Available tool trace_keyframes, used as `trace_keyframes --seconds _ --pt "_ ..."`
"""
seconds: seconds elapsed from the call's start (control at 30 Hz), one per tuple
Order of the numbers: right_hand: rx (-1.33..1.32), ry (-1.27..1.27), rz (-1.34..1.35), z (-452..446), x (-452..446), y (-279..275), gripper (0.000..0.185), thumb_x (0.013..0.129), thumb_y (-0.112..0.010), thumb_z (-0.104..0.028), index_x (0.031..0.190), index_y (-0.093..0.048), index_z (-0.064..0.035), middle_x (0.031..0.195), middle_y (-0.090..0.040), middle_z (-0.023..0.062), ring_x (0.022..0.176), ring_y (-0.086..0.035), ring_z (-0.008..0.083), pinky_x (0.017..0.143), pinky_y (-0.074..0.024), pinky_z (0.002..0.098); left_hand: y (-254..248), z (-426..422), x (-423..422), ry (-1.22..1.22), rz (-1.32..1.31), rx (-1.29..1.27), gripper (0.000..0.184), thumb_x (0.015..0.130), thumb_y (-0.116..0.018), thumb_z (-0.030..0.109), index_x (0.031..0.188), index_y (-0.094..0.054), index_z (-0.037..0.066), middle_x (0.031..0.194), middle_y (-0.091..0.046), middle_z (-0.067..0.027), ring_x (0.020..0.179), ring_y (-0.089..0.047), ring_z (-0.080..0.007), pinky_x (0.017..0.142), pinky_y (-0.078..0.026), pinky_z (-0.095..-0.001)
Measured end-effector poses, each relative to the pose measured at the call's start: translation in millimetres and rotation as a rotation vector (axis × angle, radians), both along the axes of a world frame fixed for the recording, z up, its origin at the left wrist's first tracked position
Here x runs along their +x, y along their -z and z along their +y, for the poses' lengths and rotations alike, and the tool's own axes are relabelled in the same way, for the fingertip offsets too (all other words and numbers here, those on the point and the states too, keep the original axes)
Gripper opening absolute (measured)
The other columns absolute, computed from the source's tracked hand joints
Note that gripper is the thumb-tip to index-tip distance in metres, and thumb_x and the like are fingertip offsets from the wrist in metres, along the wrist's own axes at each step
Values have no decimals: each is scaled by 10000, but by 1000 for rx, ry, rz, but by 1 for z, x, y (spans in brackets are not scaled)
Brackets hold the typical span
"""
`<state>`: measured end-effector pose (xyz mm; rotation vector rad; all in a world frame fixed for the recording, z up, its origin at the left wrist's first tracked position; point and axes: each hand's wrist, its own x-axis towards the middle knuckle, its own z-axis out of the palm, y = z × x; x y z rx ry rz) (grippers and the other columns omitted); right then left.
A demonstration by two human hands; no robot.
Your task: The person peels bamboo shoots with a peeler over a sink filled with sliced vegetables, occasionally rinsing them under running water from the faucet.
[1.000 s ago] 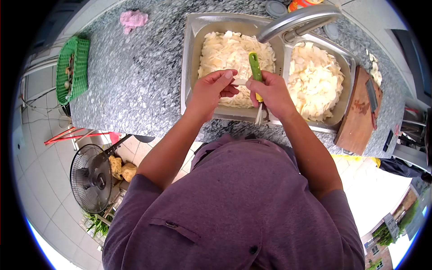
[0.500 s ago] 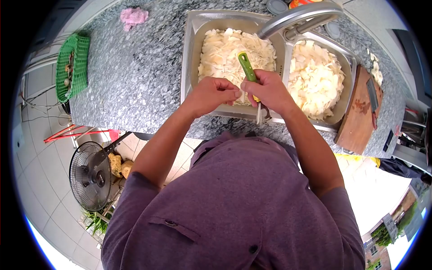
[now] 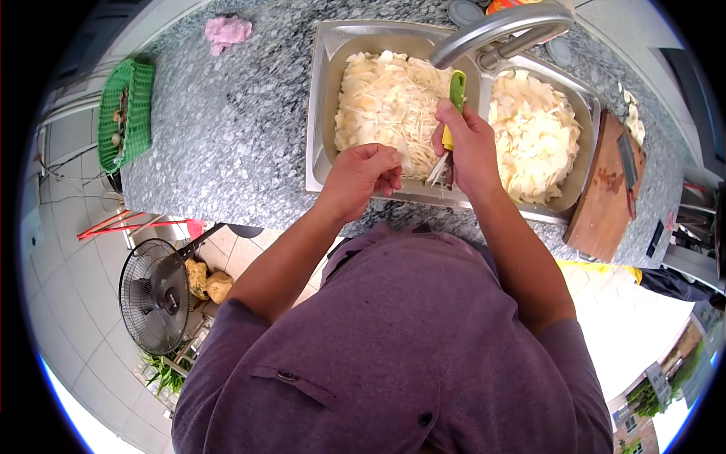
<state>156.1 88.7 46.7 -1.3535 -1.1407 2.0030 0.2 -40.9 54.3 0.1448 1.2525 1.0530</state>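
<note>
My right hand [image 3: 469, 145] is wrapped round a green and yellow handled tool [image 3: 457, 89], with its metal end pointing down and pale strips beside it. Over the near edge of the left basin, my left hand [image 3: 361, 175] has its fingers pinched together; whatever may be between them is too small to make out. Pale shreds and slices [image 3: 386, 106] fill much of the left basin below and beyond both hands. More pale slices [image 3: 529, 140] are heaped in the right basin.
A curved faucet [image 3: 499, 32] arches over the steel double sink [image 3: 324, 83]. To the right lie a wooden board [image 3: 597, 204] and a knife [image 3: 627, 163]. A green basket [image 3: 138, 113] and pink cloth [image 3: 227, 32] rest on the left. A fan [image 3: 155, 295] stands below the counter.
My right hand has moved up and right with the tool, which is now tilted the other way. My left hand has moved down, away from it. The pale piece between my hands no longer shows.
</note>
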Motion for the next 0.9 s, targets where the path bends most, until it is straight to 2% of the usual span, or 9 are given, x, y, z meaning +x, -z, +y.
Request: trace_keyframes --seconds 0.13,0.27,0.37,0.5,0.8,0.87,0.9 --pt "-57 204 100 -8 -8 -6 339 1013 -615 -393 937 -597 -64 582 -558 37 481 -463 89 476 -337 230 0 -5 6 -57 -153 -24 164 951 -652 173 891 -665 21 799 -670 -56 700 -659 -151 608 -510 -271" --pt "-76 186 130 -16 -20 -18 386 1004 -610 -449 936 -602 -69 569 -547 23 453 -435 74 411 -294 238 -8 -10 21 -86 -241 -40 152 956 -620 142 896 -666 11 812 -674 -69 694 -656 -156 613 -513 -274" --pt "-48 152 137 -18 -24 -19 404 997 -615 -465 944 -599 -65 569 -545 19 447 -417 69 412 -296 234 -5 -18 26 -51 -276 2 137 974 -591 149 942 -655 33 843 -690 -69 700 -640 -163 624 -495 -280" --pt "-16 160 119 -16 -29 -15 386 998 -613 -438 952 -600 -55 569 -540 16 422 -379 71 396 -279 233 -6 -20 24 -64 -316 10 123 968 -590 129 959 -657 26 847 -693 -69 700 -638 -165 629 -496 -281" --pt "-129 51 120 -1 -39 -18 378 997 -610 -421 954 -600 -46 563 -534 19 432 -408 64 397 -289 236 -11 -12 15 -67 -336 -4 101 961 -589 105 948 -650 26 839 -686 -77 718 -654 -176 642 -511 -291" --pt "-87 50 138 -4 -41 -17 384 996 -614 -422 954 -600 -41 560 -535 20 428 -403 65 398 -288 234 -12 -12 15 -86 -345 1 113 955 -599 103 912 -661 20 828 -686 -77 724 -672 -173 646 -529 -291" --pt "-64 50 147 -6 -40 -15 387 995 -616 -423 954 -600 -39 559 -536 20 426 -400 65 399 -288 232 -11 -12 14 -80 -339 -1 95 956 -589 95 950 -648 21 836 -685 -82 731 -667 -181 650 -523 -295"
